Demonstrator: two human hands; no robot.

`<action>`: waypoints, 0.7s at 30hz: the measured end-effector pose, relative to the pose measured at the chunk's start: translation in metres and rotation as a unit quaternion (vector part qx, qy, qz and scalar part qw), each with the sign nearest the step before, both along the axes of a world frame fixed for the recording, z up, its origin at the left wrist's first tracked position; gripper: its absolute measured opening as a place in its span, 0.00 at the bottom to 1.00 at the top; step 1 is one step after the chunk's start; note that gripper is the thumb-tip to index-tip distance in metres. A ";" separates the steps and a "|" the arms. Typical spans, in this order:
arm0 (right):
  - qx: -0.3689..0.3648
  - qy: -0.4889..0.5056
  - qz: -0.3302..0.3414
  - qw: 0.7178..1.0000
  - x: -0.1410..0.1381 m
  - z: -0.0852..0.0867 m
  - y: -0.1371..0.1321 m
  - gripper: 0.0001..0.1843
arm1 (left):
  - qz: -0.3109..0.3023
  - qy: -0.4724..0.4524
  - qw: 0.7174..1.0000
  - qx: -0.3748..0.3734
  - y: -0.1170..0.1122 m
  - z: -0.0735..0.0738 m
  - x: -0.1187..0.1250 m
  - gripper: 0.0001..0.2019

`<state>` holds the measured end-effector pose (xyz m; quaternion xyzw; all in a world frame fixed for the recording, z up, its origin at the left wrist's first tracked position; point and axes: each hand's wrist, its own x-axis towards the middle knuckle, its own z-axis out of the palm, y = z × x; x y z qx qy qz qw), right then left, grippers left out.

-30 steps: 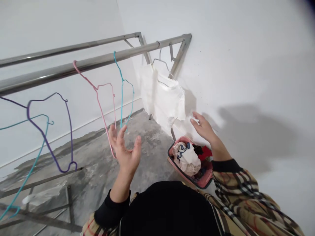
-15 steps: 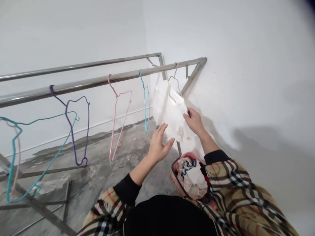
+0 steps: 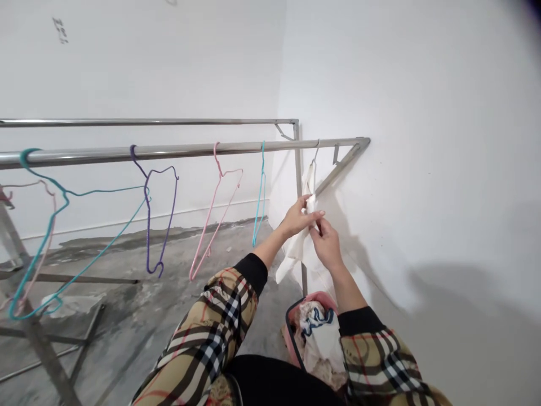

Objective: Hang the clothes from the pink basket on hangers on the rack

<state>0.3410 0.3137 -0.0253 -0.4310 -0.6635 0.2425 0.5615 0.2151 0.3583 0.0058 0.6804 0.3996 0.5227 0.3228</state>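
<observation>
White cloth garment (image 3: 297, 256) gathered in both our hands, hanging from a silver wire hanger (image 3: 315, 155).
Our left hand (image 3: 296, 217) has its fingers curled almost closed around the bunched cloth just below the hanger, and our right hand (image 3: 326, 243) pinches the cloth between thumb and fingers just beneath it, the two hands touching. The garment hangs near the end of the front steel rail (image 3: 211, 148), its lower part loose above a pink basket (image 3: 323, 299) holding a crumpled white cloth (image 3: 320, 338). Along the rail to our left hang a purple wire hanger (image 3: 149, 225), a pink wire hanger (image 3: 206, 223) and a blue wire hanger (image 3: 258, 214).
</observation>
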 end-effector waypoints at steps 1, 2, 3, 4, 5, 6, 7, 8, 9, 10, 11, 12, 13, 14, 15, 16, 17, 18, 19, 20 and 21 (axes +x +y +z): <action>-0.001 0.005 0.006 1.000 0.000 -0.001 -0.001 0.19 | 0.001 0.009 1.000 -0.021 0.001 0.001 -0.002 0.32; -0.005 0.011 0.012 1.000 0.000 -0.003 -0.001 0.19 | 0.012 0.027 0.999 -0.037 0.001 0.003 -0.004 0.29; -0.011 0.017 0.017 1.000 0.000 -0.004 -0.002 0.19 | 0.030 0.051 0.997 -0.045 0.000 0.004 -0.006 0.26; -0.017 0.020 0.020 0.999 0.000 -0.006 -0.002 0.20 | 0.055 0.077 0.995 -0.043 -0.001 0.005 -0.008 0.25; -0.022 0.021 0.020 0.999 0.000 -0.007 -0.002 0.21 | 0.079 0.099 0.991 -0.034 -0.003 0.006 -0.009 0.24; -0.025 0.022 0.017 0.999 0.000 -0.009 -0.001 0.22 | 0.099 0.115 0.988 -0.024 -0.004 0.007 -0.011 0.24; -0.026 0.021 0.013 0.999 0.000 -0.010 -0.001 0.22 | 0.115 0.121 0.986 -0.017 -0.006 0.007 -0.012 0.24; -0.026 0.022 0.009 0.999 0.000 -0.011 -0.001 0.23 | 0.126 0.120 0.985 -0.017 -0.008 0.007 -0.013 0.23; -0.026 0.023 0.005 0.999 -0.001 -0.012 -0.001 0.23 | 0.131 0.116 0.984 -0.022 -0.009 0.006 -0.014 0.23; -0.027 0.025 0.003 0.999 -0.001 -0.013 -0.001 0.22 | 0.129 0.114 0.985 -0.030 -0.010 0.005 -0.015 0.23; -0.029 0.026 0.002 0.999 -0.002 -0.014 -0.001 0.22 | 0.122 0.115 0.985 -0.039 -0.012 0.004 -0.016 0.23; -0.029 0.026 0.004 0.999 -0.003 -0.015 -0.001 0.22 | 0.112 0.122 0.985 -0.046 -0.014 0.004 -0.016 0.23; -0.030 0.025 0.007 0.999 -0.004 -0.016 -0.002 0.22 | 0.103 0.134 0.984 -0.051 -0.016 0.004 -0.016 0.23; -0.031 0.025 0.012 0.999 -0.005 -0.017 -0.003 0.22 | 0.102 0.151 0.982 -0.050 -0.018 0.004 -0.016 0.23; -0.031 0.028 0.017 0.999 -0.006 -0.018 -0.003 0.22 | 0.112 0.174 0.978 -0.042 -0.022 0.005 -0.015 0.22; -0.031 0.033 0.021 0.999 -0.008 -0.018 -0.004 0.22 | 0.134 0.202 0.970 -0.023 -0.025 0.005 -0.014 0.21; -0.031 0.038 0.024 0.998 -0.009 -0.019 -0.005 0.22 | 0.160 0.236 0.958 0.007 -0.029 0.006 -0.013 0.18; -0.034 0.043 0.027 0.998 -0.010 -0.019 -0.006 0.21 | 0.183 0.274 0.943 0.046 -0.033 0.006 -0.011 0.14; -0.037 0.047 0.030 0.998 -0.010 -0.020 -0.008 0.21 | 0.198 0.312 0.925 0.091 -0.037 0.005 -0.010 0.11; -0.041 0.049 0.032 0.997 -0.011 -0.020 -0.009 0.20 | 0.202 0.347 0.906 0.137 -0.041 0.004 -0.009 0.08; -0.047 0.049 0.033 0.997 -0.011 -0.020 -0.010 0.19 | 0.198 0.376 0.888 0.178 -0.044 0.002 -0.008 0.07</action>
